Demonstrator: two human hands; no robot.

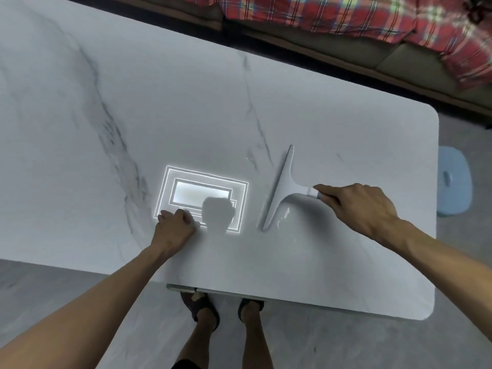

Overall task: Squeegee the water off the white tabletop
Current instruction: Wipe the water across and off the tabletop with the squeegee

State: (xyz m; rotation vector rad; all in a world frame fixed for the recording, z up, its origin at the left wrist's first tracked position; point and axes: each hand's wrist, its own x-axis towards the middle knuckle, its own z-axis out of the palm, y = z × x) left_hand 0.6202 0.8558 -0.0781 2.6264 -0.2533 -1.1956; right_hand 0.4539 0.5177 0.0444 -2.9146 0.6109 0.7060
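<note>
While the left hand (175, 227) rests, the right (364, 209) grips one squeegee (282, 186).

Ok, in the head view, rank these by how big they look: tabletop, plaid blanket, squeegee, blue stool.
1. tabletop
2. plaid blanket, cut off by the frame
3. squeegee and blue stool: about alike; the stool is partly hidden behind the tabletop and farther off, so unranked.
</note>
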